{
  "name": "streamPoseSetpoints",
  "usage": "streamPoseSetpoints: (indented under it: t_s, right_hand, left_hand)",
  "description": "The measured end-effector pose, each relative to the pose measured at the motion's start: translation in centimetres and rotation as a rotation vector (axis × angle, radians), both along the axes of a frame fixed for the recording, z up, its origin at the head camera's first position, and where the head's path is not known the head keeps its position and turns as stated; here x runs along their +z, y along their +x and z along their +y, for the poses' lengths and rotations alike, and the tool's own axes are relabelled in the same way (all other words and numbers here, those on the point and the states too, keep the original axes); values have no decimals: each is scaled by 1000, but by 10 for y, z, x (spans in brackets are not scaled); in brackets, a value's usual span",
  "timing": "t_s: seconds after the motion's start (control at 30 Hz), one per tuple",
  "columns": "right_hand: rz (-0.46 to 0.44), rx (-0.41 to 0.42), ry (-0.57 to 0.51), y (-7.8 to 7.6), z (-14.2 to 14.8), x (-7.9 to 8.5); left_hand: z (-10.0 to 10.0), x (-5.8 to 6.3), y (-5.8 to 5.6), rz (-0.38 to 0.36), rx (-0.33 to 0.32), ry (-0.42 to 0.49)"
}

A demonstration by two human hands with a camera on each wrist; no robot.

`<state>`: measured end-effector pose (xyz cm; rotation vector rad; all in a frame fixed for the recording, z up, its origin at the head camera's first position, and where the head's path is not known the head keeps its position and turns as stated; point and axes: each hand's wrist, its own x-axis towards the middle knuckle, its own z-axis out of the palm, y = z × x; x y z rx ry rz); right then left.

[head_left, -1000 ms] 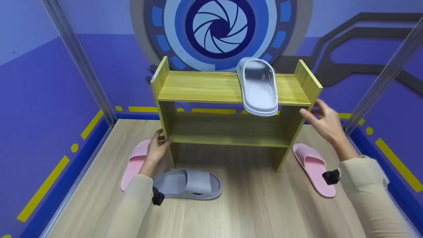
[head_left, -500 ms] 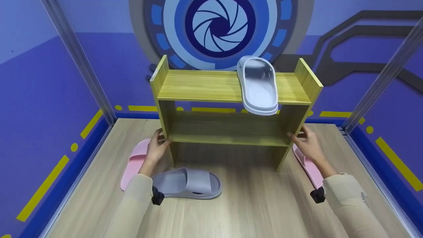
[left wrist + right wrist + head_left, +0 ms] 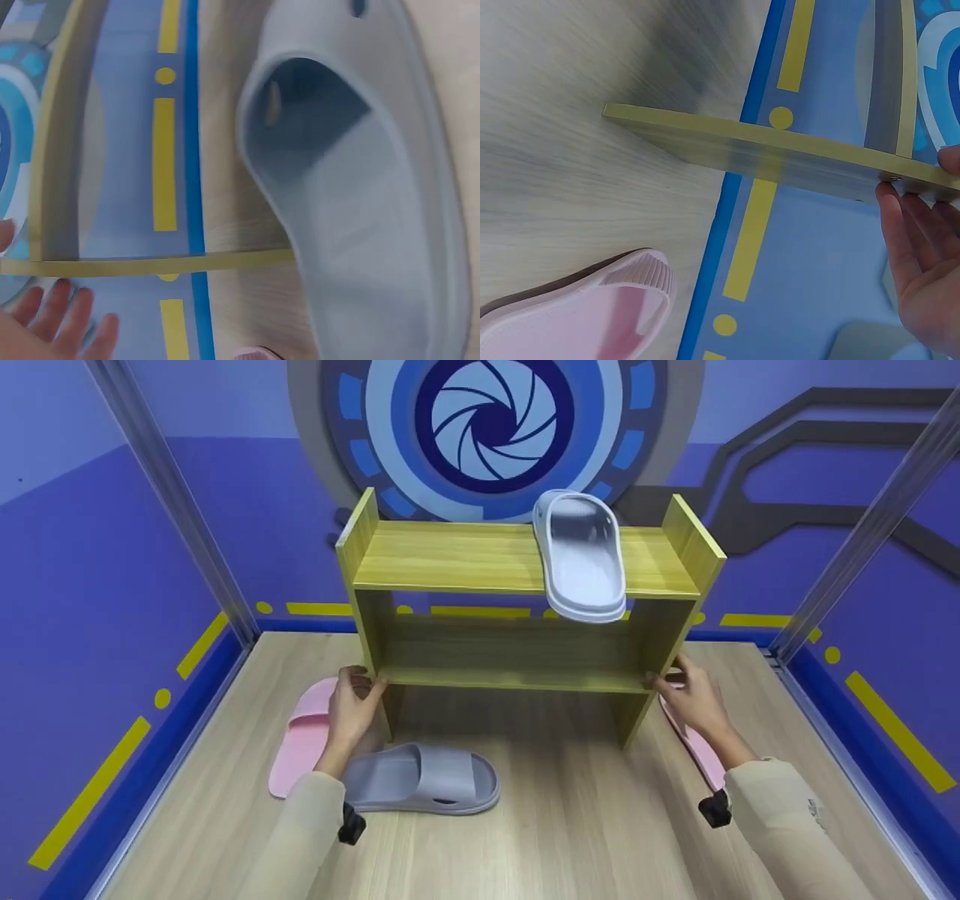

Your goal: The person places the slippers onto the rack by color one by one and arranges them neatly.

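Evidently both hands have hold of the wooden shelf [image 3: 517, 651], which stands upright between them. The left hand [image 3: 352, 712] pinches its left side panel at about the height of the middle board, thumb on the inner side and fingers along the outer face; the right hand [image 3: 696, 701] pinches the opposite panel at a similar height, so the two are well apart, a full shelf's width between them. On the top board lies a grey slipper [image 3: 585, 559], nearer the right end, its heel jutting past the front edge. A second slipper, the grey floor slipper [image 3: 442, 780], lies crosswise in front of the left panel's foot, just beside the left wrist. Outside that panel is the left pink slipper [image 3: 304, 746], partly behind the hand; the right pink slipper [image 3: 570, 322] lies beyond the other panel, partly covered by the right hand and wrist. Wood-grain floor [image 3: 555, 840] runs open before the shelf's middle and right, with narrower strips between the pink slippers and the side walls. The back wall [image 3: 232, 510] shows through beneath the top board.
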<state>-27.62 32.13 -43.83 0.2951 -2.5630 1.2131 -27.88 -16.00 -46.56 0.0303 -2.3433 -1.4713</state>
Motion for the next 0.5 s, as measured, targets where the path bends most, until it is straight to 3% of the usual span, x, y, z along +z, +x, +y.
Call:
streamPoseSetpoints:
  t_s: [0.07,0.2,0.33,0.5]
  right_hand:
    - [-16,-5,2,0,0,0]
    - [-22,-13,6,0,0,1]
    - [-4,-10,11,-1,1,1]
    - [-35,-14,12,0,1,0]
  left_hand:
    - [-3,-5,3,17,3,-46]
    - [-12,-18,10,39,-73,-197]
    - [-22,-30,18,13,-225,-353]
    - [-23,-43,29,-106,-448,-458]
